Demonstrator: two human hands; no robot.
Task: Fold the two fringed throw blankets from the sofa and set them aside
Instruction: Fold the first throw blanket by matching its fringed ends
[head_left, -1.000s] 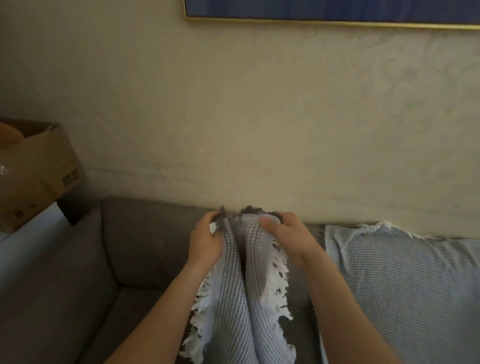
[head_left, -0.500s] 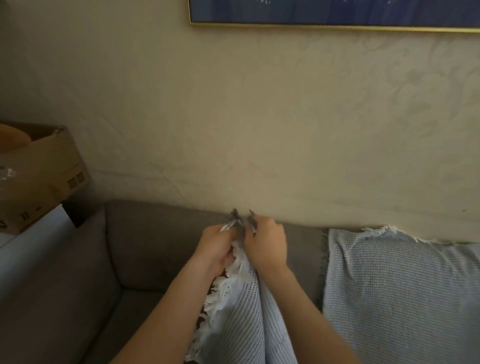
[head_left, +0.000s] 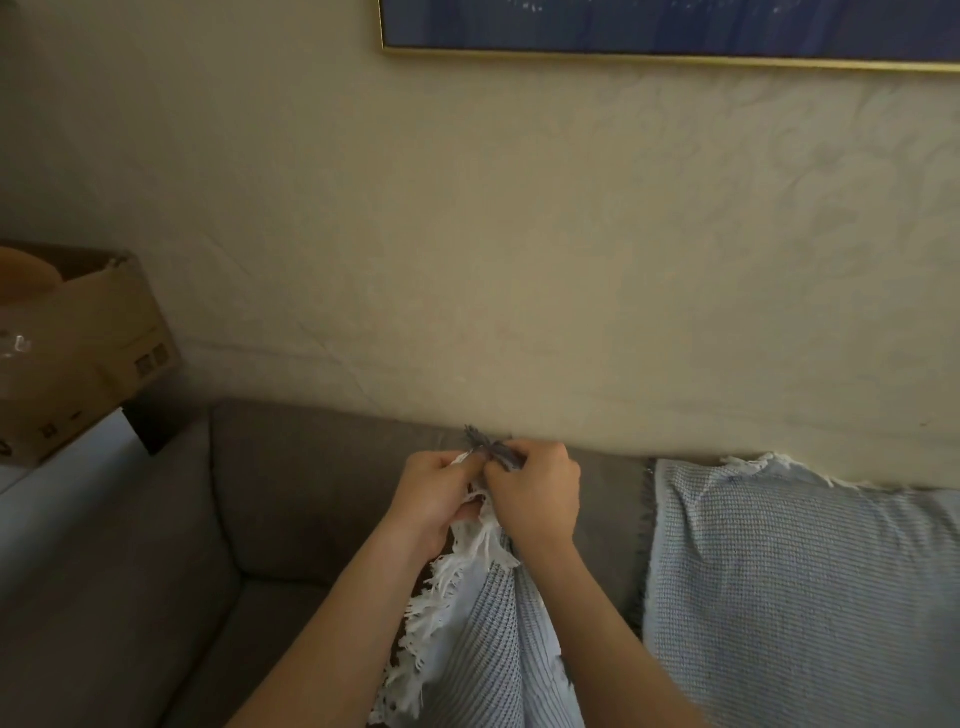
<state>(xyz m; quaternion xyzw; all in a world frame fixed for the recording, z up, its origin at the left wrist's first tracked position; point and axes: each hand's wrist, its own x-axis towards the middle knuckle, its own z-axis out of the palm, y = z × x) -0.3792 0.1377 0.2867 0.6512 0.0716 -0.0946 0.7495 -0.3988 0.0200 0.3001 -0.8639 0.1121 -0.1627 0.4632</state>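
the two hands meet just below the middle of the view, toward six o'clock. the left hand (head_left: 436, 499) and the right hand (head_left: 537, 493) are side by side, knuckles nearly touching, each with fingers curled tight round the top edge of a pale blue waffle-weave throw blanket (head_left: 478, 639). both grips are narrow, pinching the cloth. a small tuft of dark grey tassels (head_left: 488, 449) sticks up between the hands at their twelve o'clock. from the hands the held blanket hangs down toward six o'clock in long folds, between the two forearms, and runs out of the bottom edge. its white fringe (head_left: 431, 623) trails along its nine o'clock side, below the left hand. the second throw blanket (head_left: 779, 597), of the same pale blue weave, lies draped over the back and seat of the grey sofa (head_left: 291, 493) at the hands' three to four o'clock, near the right forearm but apart from it, with a bit of white fringe at its top edge. at nine o'clock of the view an open cardboard box (head_left: 88, 353) sits beyond the sofa's arm. the beige wall (head_left: 467, 234) fills the upper half, and a gold-framed blue picture (head_left: 675, 26) hangs at one o'clock.
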